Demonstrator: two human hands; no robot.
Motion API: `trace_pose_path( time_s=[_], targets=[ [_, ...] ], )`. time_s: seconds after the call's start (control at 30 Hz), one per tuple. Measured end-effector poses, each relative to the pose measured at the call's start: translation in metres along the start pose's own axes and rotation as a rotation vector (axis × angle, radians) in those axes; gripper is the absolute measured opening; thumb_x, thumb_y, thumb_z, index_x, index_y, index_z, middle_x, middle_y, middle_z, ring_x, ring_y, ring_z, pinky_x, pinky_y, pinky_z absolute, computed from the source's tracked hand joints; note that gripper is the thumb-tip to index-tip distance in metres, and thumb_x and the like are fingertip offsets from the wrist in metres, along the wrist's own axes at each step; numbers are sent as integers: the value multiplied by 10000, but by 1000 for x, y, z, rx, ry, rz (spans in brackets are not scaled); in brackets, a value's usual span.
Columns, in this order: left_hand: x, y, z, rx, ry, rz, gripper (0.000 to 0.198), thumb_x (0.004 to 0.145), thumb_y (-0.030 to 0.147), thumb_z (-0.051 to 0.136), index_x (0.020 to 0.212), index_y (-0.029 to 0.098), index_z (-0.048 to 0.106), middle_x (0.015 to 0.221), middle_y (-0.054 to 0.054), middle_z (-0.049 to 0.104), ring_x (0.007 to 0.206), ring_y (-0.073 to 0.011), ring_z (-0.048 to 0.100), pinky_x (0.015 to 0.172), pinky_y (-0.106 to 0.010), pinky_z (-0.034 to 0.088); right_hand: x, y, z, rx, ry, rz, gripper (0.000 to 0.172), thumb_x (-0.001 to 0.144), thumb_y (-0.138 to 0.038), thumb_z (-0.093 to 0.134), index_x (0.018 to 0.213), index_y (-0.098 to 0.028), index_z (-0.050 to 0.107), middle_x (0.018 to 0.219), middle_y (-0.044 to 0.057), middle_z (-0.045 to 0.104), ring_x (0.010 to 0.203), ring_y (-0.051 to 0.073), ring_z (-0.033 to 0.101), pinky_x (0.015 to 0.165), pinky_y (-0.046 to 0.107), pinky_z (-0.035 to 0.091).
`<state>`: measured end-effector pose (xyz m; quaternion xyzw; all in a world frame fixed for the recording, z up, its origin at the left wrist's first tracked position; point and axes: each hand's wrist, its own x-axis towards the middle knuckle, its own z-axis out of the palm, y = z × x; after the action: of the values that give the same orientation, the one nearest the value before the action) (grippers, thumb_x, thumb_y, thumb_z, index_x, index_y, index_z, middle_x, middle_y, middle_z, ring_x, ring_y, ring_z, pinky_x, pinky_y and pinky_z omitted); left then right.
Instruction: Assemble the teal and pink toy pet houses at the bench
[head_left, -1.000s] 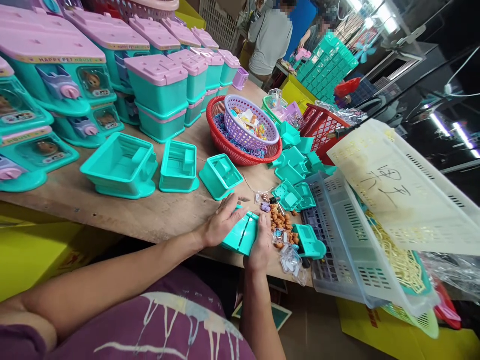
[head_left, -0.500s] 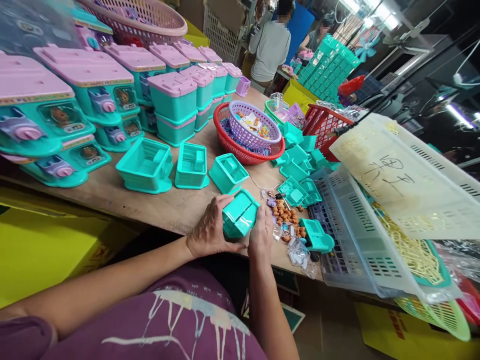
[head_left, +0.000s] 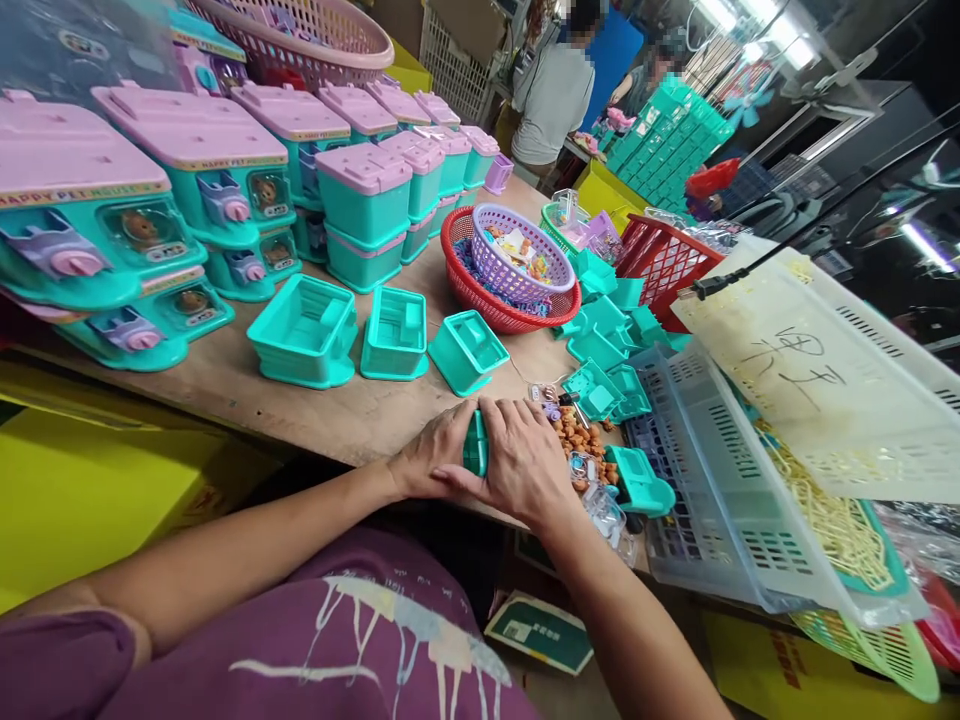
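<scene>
Both my hands are closed around a teal plastic toy box [head_left: 474,445] at the table's front edge; only a narrow strip of it shows between them. My left hand [head_left: 429,452] grips its left side. Across its top and right side lies my right hand [head_left: 525,455], the thumb reaching toward the left hand. Just beyond stand three open teal boxes [head_left: 302,330] in a row. Right of my hands lie small brown animal figures [head_left: 583,440], clear plastic pieces [head_left: 604,510] and a loose teal part [head_left: 639,480].
Pink-lidded toy houses [head_left: 195,130] are stacked at the left. A red basket [head_left: 457,285] carries a lilac basket [head_left: 517,275] mid-table. More teal parts [head_left: 600,335] are piled behind the figures. White crates [head_left: 720,500] flank the right side. Two people [head_left: 551,95] are in the background.
My right hand has moved from the box's right side over its top, covering most of it. The box's broad teal face has gone from sight. The view has shifted slightly.
</scene>
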<state>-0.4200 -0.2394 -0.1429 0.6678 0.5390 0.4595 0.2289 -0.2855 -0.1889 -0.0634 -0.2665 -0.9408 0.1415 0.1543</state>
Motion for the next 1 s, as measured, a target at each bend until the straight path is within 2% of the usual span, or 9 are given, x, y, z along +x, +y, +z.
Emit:
trace_pose_path(
  time_s=[0.13,0.27,0.33,0.43,0.57,0.67,0.77,0.87,1.0],
  targets=[
    [3,4,-1,-20,56,13,329,718,233,579,1017,177,450,950,-92,586,880,-260,603,794,-410,507,5,-2,4,-7,12,39,611,737,-740,594,1037,-209,629,968,117,623,967,301,525,990,472,356],
    [5,4,-3,-148,51,-3,427,723,269,619,1102,171,450,1025,-102,607,921,-255,613,802,-389,510,11,-4,-5,77,26,95,592,703,-707,657,1011,-202,665,933,110,639,957,302,540,1002,483,347],
    [3,3,-3,-175,64,-41,527,715,330,677,1156,174,435,1067,-104,611,946,-257,616,812,-390,510,12,-2,-16,178,12,54,654,675,-691,693,1131,-223,654,1063,108,645,1026,308,541,1023,481,348],
    [-1,2,-6,-225,74,-126,709,676,446,760,1224,180,398,1119,-104,613,992,-266,618,836,-401,515,5,6,-26,331,41,-20,763,731,-643,676,1373,-267,505,1352,97,524,1215,311,478,1058,475,349],
    [3,12,-25,-206,-62,-152,848,641,495,794,1298,180,360,1220,-129,591,1075,-279,608,882,-422,520,-8,20,-10,414,288,46,523,859,-526,576,1308,-257,568,1230,83,583,1171,276,525,1026,459,386],
    [19,30,-44,-2,-156,-60,945,543,513,831,1312,167,406,1348,-159,511,1254,-349,493,1042,-490,418,-9,23,5,396,329,31,393,884,-453,535,1184,-224,643,1120,90,595,1069,255,569,959,432,439],
    [36,49,-51,317,-291,-17,688,653,449,737,1198,100,505,1230,-186,572,1194,-374,535,1016,-497,427,-2,21,11,363,338,-29,321,920,-396,471,1085,-200,665,1071,97,598,1021,229,585,909,395,472],
    [47,58,-48,442,-340,-46,436,759,267,590,1149,82,531,1105,-175,625,1046,-318,626,902,-410,495,7,16,12,327,383,-30,334,971,-325,375,963,-182,677,990,94,615,976,199,597,882,357,476],
    [56,51,-52,372,-357,-78,485,753,354,615,1183,141,544,1129,-136,654,1017,-297,644,847,-357,503,11,17,5,348,350,10,388,995,-387,342,1000,-187,674,1015,85,615,1003,191,594,901,343,468]
  ],
)
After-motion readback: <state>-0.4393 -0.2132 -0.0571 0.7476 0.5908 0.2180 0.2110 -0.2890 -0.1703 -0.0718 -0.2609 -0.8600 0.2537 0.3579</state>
